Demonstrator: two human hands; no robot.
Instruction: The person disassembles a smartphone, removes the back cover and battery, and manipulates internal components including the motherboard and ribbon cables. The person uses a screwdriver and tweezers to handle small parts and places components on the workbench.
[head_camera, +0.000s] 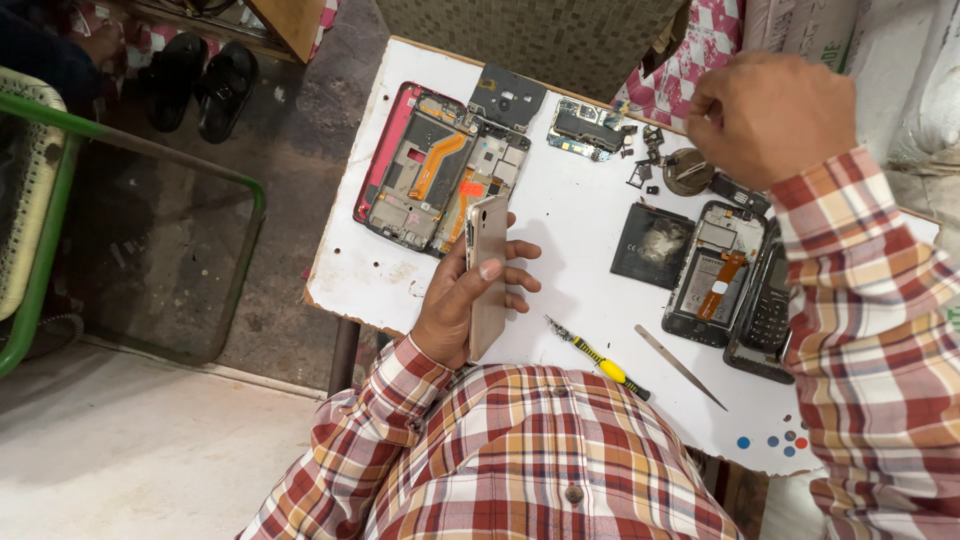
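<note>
While I look down, my left hand (462, 300) holds a gold phone (487, 275) on its edge, with my thumb on one side and my fingers wrapped round the other. It sits just above the near side of the white worktop (570, 230). My right hand (770, 115) is up over the far right part of the worktop, curled into a loose fist. I cannot tell if it has something tiny pinched in it.

My worktop is a white board with scuffed, chipped edges and small dark marks. On the far left lies an opened phone with a red frame (425, 165), its insides showing, with an orange strip across it. Just past it is a dark grey cover plate (508, 97), and next to that a small circuit board (585, 128). Some little loose parts (645, 160) lie near a round dark piece (687, 172). A flat black square (652, 245) rests beside another opened phone (712, 272), and a black button phone (768, 310) lies touching its right side. Close to me are a yellow-handled screwdriver (600, 360) and thin metal tweezers (680, 365), side by side but apart. A few coloured dots (775, 440) are on the near right corner.

To the left, the floor is grey and dusty, turning pale close to me. A green metal frame (150, 190) stands there, and a pair of black sandals (200, 80) sits farther back.
</note>
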